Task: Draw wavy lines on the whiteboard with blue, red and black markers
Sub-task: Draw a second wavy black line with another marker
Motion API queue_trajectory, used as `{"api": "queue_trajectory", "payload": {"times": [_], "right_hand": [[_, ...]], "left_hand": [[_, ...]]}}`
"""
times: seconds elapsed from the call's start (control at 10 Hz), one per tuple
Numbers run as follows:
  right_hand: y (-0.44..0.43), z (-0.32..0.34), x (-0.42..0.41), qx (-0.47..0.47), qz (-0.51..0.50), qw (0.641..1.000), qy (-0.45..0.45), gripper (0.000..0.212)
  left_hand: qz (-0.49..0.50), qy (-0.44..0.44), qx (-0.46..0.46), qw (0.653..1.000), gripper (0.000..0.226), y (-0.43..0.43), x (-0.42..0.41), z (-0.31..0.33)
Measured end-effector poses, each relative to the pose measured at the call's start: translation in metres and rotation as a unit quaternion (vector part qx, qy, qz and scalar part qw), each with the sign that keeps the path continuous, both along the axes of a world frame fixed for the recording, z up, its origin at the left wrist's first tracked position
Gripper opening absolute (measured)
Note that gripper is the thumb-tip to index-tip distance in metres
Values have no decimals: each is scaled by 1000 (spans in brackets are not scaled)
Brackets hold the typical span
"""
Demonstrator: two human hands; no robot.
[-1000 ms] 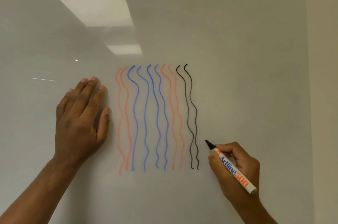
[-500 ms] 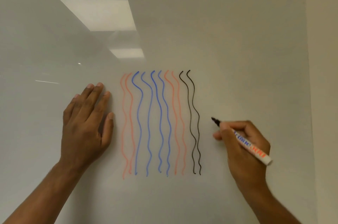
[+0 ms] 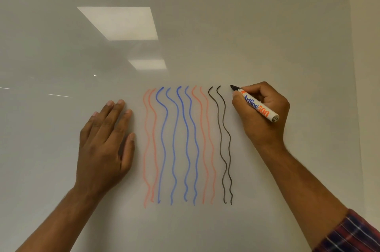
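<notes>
Head view: right hand (image 3: 265,116) fingers (image 3: 258,88) clamp black marker (image 3: 257,106), nib pointing up-left; left hand (image 3: 102,144) flat.

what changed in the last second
The right hand carried the black marker up, from near the bottom of the black lines to level with their tops, just right of them. It holds the marker as before. The left hand stayed flat on the whiteboard; no new line is drawn.

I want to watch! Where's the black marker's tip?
Head view, right of centre: the white-barrelled black marker's tip is just right of the tops of the two black wavy lines, held in the right hand.
</notes>
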State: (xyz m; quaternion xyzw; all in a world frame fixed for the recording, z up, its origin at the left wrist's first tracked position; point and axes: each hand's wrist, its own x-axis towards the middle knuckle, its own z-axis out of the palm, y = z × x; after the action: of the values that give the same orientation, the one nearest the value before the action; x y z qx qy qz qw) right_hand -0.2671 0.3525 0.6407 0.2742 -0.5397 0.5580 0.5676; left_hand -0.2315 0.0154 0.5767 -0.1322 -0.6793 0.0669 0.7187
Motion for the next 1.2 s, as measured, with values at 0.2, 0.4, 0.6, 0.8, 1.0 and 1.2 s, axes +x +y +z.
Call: {"api": "queue_trajectory", "payload": {"times": [0.2,0.4,0.6,0.8,1.0,1.2], "right_hand": [[-3,-4,0,40,-12,999,17,7],[5,-32,3,57,-14,998,-2,8],[9,-101,6,54,-41,997,-27,12],[12,-167,15,58,-36,995,-79,25],[18,-211,24,103,-10,985,-136,27],[10,-221,25,80,-68,977,-185,27]], "left_hand": [[3,-2,0,1000,51,1,0,1],[4,-8,4,1000,51,1,0,0],[3,-10,4,1000,51,1,1,0],[5,-5,9,1000,51,1,1,0],[0,-10,13,1000,51,3,0,-2],[5,-27,22,999,51,7,3,-3]]}}
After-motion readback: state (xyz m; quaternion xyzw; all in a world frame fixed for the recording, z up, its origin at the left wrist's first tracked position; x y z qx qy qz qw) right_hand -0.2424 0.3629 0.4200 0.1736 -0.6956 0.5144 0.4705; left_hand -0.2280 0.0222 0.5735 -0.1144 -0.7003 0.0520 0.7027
